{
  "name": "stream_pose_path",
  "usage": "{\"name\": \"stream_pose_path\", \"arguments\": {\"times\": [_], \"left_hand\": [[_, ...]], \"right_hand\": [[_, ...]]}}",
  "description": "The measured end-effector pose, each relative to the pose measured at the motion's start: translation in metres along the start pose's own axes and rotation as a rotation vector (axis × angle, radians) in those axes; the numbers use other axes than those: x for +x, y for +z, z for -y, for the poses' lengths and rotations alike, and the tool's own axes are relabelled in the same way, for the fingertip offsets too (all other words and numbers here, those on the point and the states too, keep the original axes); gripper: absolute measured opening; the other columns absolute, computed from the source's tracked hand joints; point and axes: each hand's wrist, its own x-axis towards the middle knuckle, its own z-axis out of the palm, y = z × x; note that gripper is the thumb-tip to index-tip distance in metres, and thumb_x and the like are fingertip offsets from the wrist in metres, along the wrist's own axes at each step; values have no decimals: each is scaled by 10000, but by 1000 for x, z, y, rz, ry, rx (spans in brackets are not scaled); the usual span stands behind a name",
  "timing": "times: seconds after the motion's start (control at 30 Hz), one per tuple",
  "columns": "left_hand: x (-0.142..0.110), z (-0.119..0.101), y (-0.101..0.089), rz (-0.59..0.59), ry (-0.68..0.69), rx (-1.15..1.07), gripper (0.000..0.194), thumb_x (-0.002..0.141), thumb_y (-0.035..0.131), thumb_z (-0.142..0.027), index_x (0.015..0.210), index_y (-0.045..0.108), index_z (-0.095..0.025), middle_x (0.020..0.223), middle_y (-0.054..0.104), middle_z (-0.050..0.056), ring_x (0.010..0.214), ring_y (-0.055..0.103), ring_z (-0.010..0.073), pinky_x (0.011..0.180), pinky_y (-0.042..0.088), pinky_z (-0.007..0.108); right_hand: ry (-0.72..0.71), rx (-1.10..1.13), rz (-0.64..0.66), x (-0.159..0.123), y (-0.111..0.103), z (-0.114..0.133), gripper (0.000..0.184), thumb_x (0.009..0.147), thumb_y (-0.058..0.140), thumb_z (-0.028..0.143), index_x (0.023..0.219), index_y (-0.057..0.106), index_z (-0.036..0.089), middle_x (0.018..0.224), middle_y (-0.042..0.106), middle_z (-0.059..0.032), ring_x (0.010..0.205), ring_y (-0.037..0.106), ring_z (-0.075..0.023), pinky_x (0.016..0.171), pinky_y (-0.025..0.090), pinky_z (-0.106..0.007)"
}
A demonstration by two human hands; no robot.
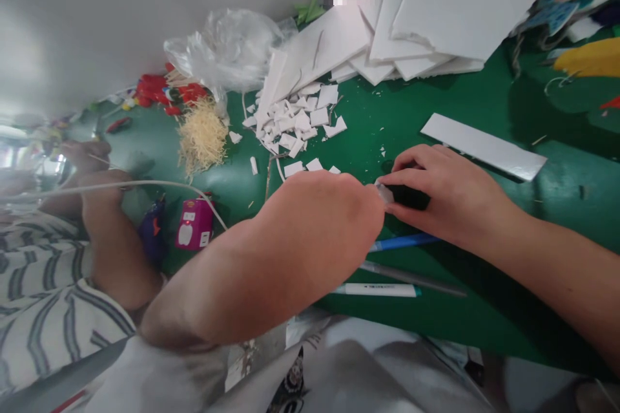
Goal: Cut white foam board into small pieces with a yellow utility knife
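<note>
Over the green table, my right hand [438, 190] pinches a small pale piece of foam [385, 193] between thumb and fingertips. My left hand [334, 212] is right against that piece, its back to me and its fingers curled under. What those fingers hold is hidden behind the hand. Beneath the hands lie a blue pen [404, 242], a thin grey rod [421, 278] and a white marker [380, 290] with a teal tip. Just beyond my right hand rests a flat white foam strip [484, 145].
Foam scraps [295, 122] are heaped beyond my left hand, with stacked foam boards [450, 6] behind. A plastic bag [237, 48], pale shredded strands [201, 138] and a magenta box [194, 224] stand left. A white cable [145, 184] crosses near a co-worker's hand [87, 158].
</note>
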Motion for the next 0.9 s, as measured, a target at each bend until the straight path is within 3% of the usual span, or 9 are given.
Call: {"name": "stream_pose_path", "arguments": {"times": [0.23,0.47,0.6,0.77,0.9], "left_hand": [[-7,-1,5,-27,-12,-12,317,893,661,-181,1201,730,-208,736,636,11,510,573,162,432,211,271],[-4,7,-1,65,50,71,387,821,665,-114,1192,719,-207,680,598,10,520,565,203,438,206,292],[-4,6,-4,45,55,104,344,806,663,-123,1136,712,-208,674,612,16,515,555,200,443,194,301],[-6,7,-3,109,82,67,419,767,656,-90,1160,691,-231,839,711,35,641,642,214,478,272,293],[-11,9,1,56,85,72,362,814,613,-74,1136,688,-223,859,689,42,651,632,215,509,341,290]], "right_hand": [[3,-4,-15,-2,2,0,236,937,672,348,1109,809,264,1075,717,-108,882,649,-244,779,547,-424],[13,23,-22,-1,2,0,230,942,660,342,1086,820,262,1065,718,-108,878,649,-245,781,545,-423],[1,38,-31,-1,1,0,245,953,641,343,1093,824,259,1068,718,-112,881,652,-248,783,546,-426],[-12,24,-41,-1,2,-1,251,947,652,333,1109,826,255,1058,711,-112,878,644,-245,781,542,-414],[-13,22,-42,-1,2,-1,256,945,649,334,1116,826,263,1055,706,-107,866,631,-240,774,537,-411]]}}
